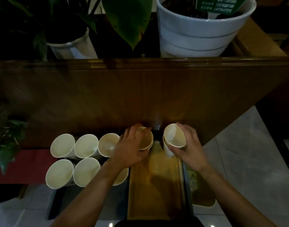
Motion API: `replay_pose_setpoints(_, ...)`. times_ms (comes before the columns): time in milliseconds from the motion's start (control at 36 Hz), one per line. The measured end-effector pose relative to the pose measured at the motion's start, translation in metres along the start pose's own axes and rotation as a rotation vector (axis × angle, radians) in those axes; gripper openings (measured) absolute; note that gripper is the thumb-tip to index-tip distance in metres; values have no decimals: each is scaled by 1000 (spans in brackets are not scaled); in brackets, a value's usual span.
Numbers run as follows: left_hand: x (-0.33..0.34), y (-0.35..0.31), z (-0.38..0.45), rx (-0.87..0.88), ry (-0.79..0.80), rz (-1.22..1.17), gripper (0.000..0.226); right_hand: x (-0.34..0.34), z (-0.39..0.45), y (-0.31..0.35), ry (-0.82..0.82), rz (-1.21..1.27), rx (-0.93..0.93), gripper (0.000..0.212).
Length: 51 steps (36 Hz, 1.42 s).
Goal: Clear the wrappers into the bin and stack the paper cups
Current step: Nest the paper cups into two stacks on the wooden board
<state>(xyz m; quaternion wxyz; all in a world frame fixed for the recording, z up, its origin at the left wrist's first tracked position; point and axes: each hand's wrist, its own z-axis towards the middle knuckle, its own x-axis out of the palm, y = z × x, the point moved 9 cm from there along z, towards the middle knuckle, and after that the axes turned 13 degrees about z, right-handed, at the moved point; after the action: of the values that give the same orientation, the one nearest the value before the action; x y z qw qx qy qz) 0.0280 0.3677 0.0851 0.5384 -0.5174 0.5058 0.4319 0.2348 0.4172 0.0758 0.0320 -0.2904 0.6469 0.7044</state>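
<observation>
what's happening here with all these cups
A person is gathering paper cups into stacks. The left hand has its grip on a cup nested in another, and the right hand holds a cup tilted over a second small stack. Six more loose cups stand in two rows to the left. A bin sits at the lower right; whether wrappers are in it is too dim to tell.

left hand (132, 149) gripping cup (146, 140), right hand (189, 149) gripping cup stack (173, 136)

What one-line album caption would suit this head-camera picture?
Left hand and right hand each grip stacked paper cups on a wooden tray.
</observation>
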Motion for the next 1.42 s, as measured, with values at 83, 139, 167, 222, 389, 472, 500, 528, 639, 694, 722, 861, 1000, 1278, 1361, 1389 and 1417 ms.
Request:
replay_pose_setpoints(83, 2, 0, 1, -4, 11, 10, 79, 5, -2, -1, 35, -5, -5, 82)
replay_pose_setpoints(139, 3, -1, 2, 8, 17, 30, 80, 7, -4, -3, 50, -10, -4, 83)
replay_pose_setpoints(167, 4, -2, 2, 14, 20, 40, 79, 7, -4, -4, 55, -9, -2, 83)
replay_pose_setpoints(222, 5, -4, 1, 17, 19, 55, 79, 9, -5, -5, 65, -14, 1, 85)
replay_pose_setpoints(389, 6, -7, 0, 12, -10, 54, 77, 12, -7, -9, 104, -70, 5, 87)
replay_pose_setpoints(472, 5, -9, -2, 10, -31, 69, 76, 14, -7, -13, 129, -101, 15, 90)
replay_pose_setpoints(500, 4, -10, -2, 7, -40, 78, 77, 14, -7, -14, 127, -113, 21, 91)
replay_pose_setpoints(528, 4, -10, -3, 4, -47, 87, 77, 13, -7, -14, 120, -129, 25, 93)
replay_pose_setpoints(639, 7, -10, -6, 3, -57, 120, 79, 14, -8, -15, 124, -193, 17, 95)
replay_pose_setpoints(694, 8, -10, -6, -12, -55, 135, 80, 14, -8, -14, 128, -209, 8, 96)
replay_pose_setpoints(722, 8, -9, -6, -21, -58, 135, 81, 13, -8, -13, 126, -209, 4, 96)
replay_pose_setpoints(861, 2, -10, -9, -40, -89, 135, 86, 8, -13, -8, 113, -222, -23, 100)
replay_pose_setpoints(1000, -14, -9, -37, -113, -158, 72, 81, -1, -28, 11, 44, -198, -102, 94)
replay_pose_setpoints(1278, -54, 1, -133, -270, -330, 9, 61, 15, -79, 40, 24, -10, -189, 67)
replay_pose_setpoints(1361, -56, 15, -160, -331, -355, 20, 61, 37, -86, 48, 99, 52, -182, 61)
replay_pose_setpoints(1389, -56, 20, -168, -348, -359, 27, 62, 44, -88, 50, 123, 66, -186, 59)
replay_pose_setpoints(1417, -55, 27, -177, -366, -356, 30, 62, 52, -90, 54, 147, 72, -197, 58)
